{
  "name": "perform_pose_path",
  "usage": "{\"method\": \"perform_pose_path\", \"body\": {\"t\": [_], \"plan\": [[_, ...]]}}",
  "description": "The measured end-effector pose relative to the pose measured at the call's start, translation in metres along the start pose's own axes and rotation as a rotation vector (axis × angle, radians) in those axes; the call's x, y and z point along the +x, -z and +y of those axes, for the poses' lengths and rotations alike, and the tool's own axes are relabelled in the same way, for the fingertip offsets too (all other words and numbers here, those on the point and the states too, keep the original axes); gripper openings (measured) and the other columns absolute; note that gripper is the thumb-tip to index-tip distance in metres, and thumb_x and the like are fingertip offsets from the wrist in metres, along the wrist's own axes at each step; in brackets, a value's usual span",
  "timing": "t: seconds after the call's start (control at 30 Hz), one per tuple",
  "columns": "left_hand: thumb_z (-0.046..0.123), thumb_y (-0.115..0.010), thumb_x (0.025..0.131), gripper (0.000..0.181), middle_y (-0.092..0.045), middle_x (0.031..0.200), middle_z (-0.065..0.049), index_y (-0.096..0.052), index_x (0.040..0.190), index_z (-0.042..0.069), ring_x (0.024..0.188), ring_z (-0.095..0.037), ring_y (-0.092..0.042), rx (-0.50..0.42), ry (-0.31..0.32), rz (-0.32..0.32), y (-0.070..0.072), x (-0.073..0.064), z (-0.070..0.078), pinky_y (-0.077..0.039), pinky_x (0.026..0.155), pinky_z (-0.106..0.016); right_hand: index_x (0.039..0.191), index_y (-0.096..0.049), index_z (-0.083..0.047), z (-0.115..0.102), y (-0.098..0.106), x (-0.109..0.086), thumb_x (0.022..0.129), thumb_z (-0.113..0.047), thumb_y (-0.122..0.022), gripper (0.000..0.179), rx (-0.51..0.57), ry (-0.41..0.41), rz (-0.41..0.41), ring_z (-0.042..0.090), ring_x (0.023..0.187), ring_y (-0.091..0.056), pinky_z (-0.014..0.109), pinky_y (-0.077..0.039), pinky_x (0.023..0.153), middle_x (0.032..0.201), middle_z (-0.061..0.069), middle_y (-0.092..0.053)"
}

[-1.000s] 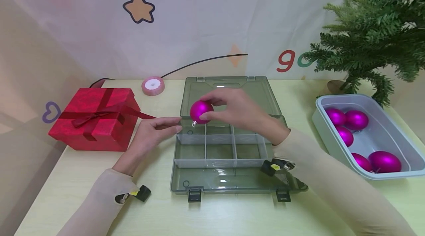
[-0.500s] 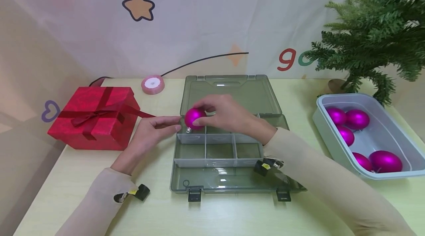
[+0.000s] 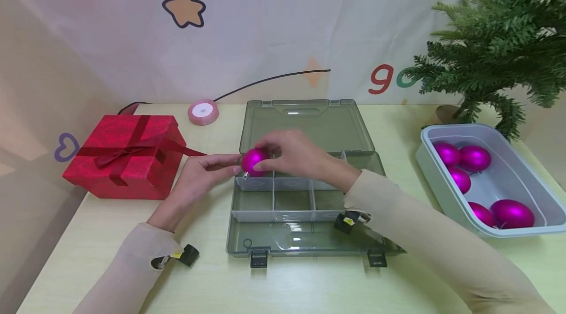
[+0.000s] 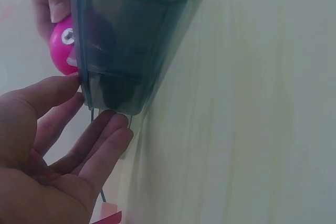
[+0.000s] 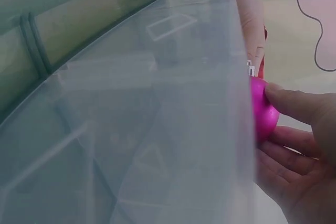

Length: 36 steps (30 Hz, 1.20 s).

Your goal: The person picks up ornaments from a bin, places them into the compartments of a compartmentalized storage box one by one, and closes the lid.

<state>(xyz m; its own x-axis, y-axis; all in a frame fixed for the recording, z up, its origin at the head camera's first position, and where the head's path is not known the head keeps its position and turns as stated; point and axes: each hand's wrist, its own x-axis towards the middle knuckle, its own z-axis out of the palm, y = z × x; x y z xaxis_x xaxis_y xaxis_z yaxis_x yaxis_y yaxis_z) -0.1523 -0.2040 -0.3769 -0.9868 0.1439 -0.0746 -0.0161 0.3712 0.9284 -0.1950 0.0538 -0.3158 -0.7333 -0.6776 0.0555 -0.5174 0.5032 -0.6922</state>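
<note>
Magenta and satiny, the ball [image 3: 253, 160] is grasped in the right hand [image 3: 294, 154], pinched between thumb and fingers. From my distant seat I see it at the back-left compartment [image 3: 261, 185] of the grey-green plastic box [image 3: 274, 239], its silver cap [image 3: 245, 175] tipped towards the near left; whether it touches the bottom, I cannot tell. Across from it, the left hand [image 3: 205, 174] has its fingers and thumb extended, released rather than clenched, their tips touching the box's left side just beside the ball. I see the lid [image 3: 309, 129] folded back towards the pale backdrop [image 3: 265, 24]. Left of that hand I have a red gift box [image 3: 110, 129], its ribbon tail [image 3: 191, 152] reaching just behind the hand, and farther back a pink spool [image 3: 203, 112]. Over on the right, five more magenta balls [image 3: 475, 158] lie in a pale blue tub [image 3: 522, 169], with a green tree [image 3: 499, 48] behind it
</note>
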Motion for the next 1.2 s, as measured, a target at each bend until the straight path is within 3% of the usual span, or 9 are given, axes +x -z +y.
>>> {"method": "perform_pose_path", "body": {"t": [0.57, 0.77, 1.03, 1.2], "plan": [[0.035, -0.084, 0.095, 0.042, -0.076, 0.126, -0.002, -0.077, 0.133, 0.018, 0.125, -0.025, -0.065, -0.002, 0.009, 0.008, 0.0, -0.001, -0.001, -0.048, 0.103, -0.047, 0.122, -0.075, -0.003, -0.002, -0.002, 0.004, 0.092, -0.024, -0.087, 0.039, -0.109, -0.029, 0.005, 0.015, 0.099, -0.072, 0.032, -0.056, 0.091, 0.108, 0.004, -0.078], [0.033, -0.083, 0.095, 0.04, -0.076, 0.127, -0.001, -0.078, 0.132, 0.018, 0.124, -0.025, -0.065, 0.006, 0.008, 0.022, 0.0, 0.001, -0.001, -0.049, 0.1, -0.045, 0.127, -0.073, 0.0, -0.005, -0.001, 0.003, 0.092, -0.025, -0.087, 0.045, -0.161, -0.042, -0.002, 0.021, 0.111, -0.071, 0.036, -0.055, 0.099, 0.119, 0.009, -0.076], [0.034, -0.083, 0.095, 0.041, -0.075, 0.128, 0.0, -0.077, 0.133, 0.02, 0.124, -0.025, -0.064, 0.007, 0.023, 0.019, -0.001, 0.0, -0.002, -0.05, 0.101, -0.048, 0.131, -0.07, 0.001, -0.009, 0.015, -0.011, 0.095, -0.024, -0.084, 0.046, -0.113, -0.052, 0.017, 0.026, 0.119, -0.068, 0.04, -0.052, 0.103, 0.128, 0.013, -0.073], [0.036, -0.084, 0.094, 0.042, -0.074, 0.129, 0.001, -0.077, 0.133, 0.021, 0.127, -0.025, -0.063, 0.015, 0.026, 0.022, -0.001, 0.0, -0.003, -0.049, 0.104, -0.049, 0.131, -0.071, -0.002, -0.013, 0.031, -0.026, 0.094, -0.023, -0.085, 0.045, -0.148, -0.062, 0.066, 0.025, 0.12, -0.068, 0.041, -0.052, 0.104, 0.129, 0.01, -0.073]]}}
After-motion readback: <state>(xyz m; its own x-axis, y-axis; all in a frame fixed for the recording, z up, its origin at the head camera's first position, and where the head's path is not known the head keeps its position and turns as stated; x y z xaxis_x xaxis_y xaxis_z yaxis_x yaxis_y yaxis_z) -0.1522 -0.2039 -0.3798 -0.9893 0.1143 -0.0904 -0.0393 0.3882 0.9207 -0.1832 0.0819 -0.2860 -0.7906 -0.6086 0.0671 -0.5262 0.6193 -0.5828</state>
